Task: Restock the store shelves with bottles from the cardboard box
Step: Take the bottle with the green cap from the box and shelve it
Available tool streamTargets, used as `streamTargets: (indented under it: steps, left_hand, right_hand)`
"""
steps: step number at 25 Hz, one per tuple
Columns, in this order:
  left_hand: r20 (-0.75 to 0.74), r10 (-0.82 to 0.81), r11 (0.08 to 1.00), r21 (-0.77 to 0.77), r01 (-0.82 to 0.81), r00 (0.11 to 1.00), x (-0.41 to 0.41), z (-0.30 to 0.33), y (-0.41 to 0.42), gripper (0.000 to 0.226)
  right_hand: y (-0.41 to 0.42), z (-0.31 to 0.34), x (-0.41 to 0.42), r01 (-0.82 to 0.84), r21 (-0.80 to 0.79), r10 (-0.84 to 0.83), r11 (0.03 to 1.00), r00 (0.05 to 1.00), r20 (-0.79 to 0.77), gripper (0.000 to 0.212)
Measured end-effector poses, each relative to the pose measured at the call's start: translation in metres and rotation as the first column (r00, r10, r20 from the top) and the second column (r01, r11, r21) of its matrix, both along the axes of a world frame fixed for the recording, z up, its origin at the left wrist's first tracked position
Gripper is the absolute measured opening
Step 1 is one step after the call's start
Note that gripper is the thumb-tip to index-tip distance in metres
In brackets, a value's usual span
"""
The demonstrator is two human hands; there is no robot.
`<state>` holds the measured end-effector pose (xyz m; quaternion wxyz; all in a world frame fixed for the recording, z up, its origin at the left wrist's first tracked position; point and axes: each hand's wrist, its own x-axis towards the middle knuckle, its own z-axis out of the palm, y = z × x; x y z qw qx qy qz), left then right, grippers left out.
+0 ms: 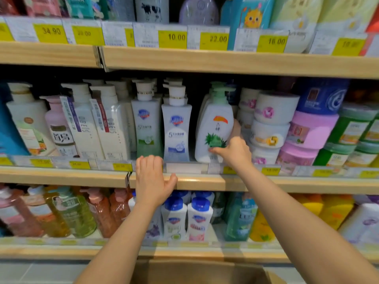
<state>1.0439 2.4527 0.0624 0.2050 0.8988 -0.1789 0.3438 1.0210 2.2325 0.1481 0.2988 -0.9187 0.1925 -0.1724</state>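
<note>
A white pump bottle with a green cap and a green leaf label [214,128] stands tilted on the middle shelf [196,181], between a white-and-blue pump bottle [177,130] and stacked white jars. My right hand [233,152] grips its lower right side, thumb on the front label. My left hand [152,179] rests on the shelf's front edge, fingers curled over the price rail, thumb along the wooden lip. The cardboard box [201,271] sits at the bottom of the view, below my arms; its inside is not visible.
The middle shelf is packed with pump bottles [96,124] on the left and stacked jars [272,124] and tubs on the right. The lower shelf holds blue-capped bottles [186,218] and coloured soap bottles. The upper shelf [225,60] overhangs with yellow price tags.
</note>
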Motion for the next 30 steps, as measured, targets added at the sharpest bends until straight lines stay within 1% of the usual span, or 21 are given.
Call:
streamTargets:
  steps: [2,6,7,8,9,10,12,13,15,16,18,22,26,30]
  left_hand:
    - [-0.002,-0.005,1.0,0.01,0.005,1.0,-0.001,0.001,0.001,0.031]
    - [-0.016,0.0,0.999,0.033,0.001,1.0,-0.003,0.004,0.003,0.035]
    - [-0.032,-0.011,0.999,0.043,0.013,0.999,-0.003,0.004,0.004,0.037]
    - [-0.058,-0.025,0.998,0.056,0.028,0.998,-0.005,0.004,0.005,0.042]
    - [-0.089,-0.047,0.997,0.056,0.052,0.995,-0.007,0.002,0.007,0.049]
    - [-0.128,-0.082,0.996,0.018,0.085,0.988,-0.011,0.0,0.009,0.057]
    - [-0.203,-0.171,0.98,-0.138,0.145,0.964,-0.032,-0.012,0.013,0.066]
    - [-0.21,-0.208,0.965,-0.203,0.165,0.955,-0.048,-0.022,0.014,0.067]
    - [-0.261,-0.265,0.944,-0.268,0.195,0.928,-0.085,-0.052,0.012,0.067]
    - [-0.333,-0.292,0.939,-0.276,0.204,0.897,-0.106,-0.07,0.009,0.067]
    - [-0.47,-0.36,0.928,-0.273,0.255,0.806,-0.144,-0.105,0.004,0.066]
    - [-0.643,-0.434,0.889,-0.193,0.415,0.631,-0.185,-0.168,-0.001,0.062]
    - [-0.776,-0.397,0.863,-0.134,0.487,0.49,-0.205,-0.203,-0.012,0.065]
    - [-0.847,-0.361,0.862,-0.142,0.487,0.391,-0.23,-0.245,-0.012,0.069]
  right_hand:
    - [0.003,0.0,-0.005,0.017,0.022,-0.017,1.0,1.0,0.009,0.054]
    - [0.001,-0.002,-0.004,-0.025,0.061,0.025,0.998,1.0,0.011,0.055]
    - [0.001,-0.002,-0.004,-0.034,0.062,0.033,0.997,0.999,0.009,0.057]
    - [0.0,-0.002,-0.006,-0.039,0.057,0.039,0.998,0.999,0.014,0.064]
    - [0.0,-0.002,-0.01,-0.046,0.041,0.045,0.998,0.999,0.031,0.076]
    - [0.001,-0.004,-0.017,-0.062,0.017,0.061,0.998,0.996,0.067,0.087]
    - [0.004,-0.012,-0.044,-0.109,-0.038,0.114,0.993,0.98,0.165,0.095]
    - [0.005,-0.019,-0.06,-0.13,-0.061,0.14,0.99,0.969,0.203,0.094]
    - [0.005,-0.046,-0.094,-0.157,-0.089,0.173,0.984,0.959,0.226,0.086]
    - [0.004,-0.064,-0.112,-0.171,-0.101,0.188,0.98,0.96,0.208,0.083]
    - [0.001,-0.101,-0.143,-0.202,-0.109,0.217,0.973,0.964,0.154,0.079]
    - [-0.001,-0.166,-0.185,-0.222,-0.014,0.223,0.975,0.974,0.046,0.073]
    - [0.002,-0.215,-0.218,-0.202,0.049,0.205,0.978,0.976,-0.068,0.071]
    - [0.001,-0.271,-0.261,-0.164,0.157,0.196,0.974,0.958,-0.211,0.073]
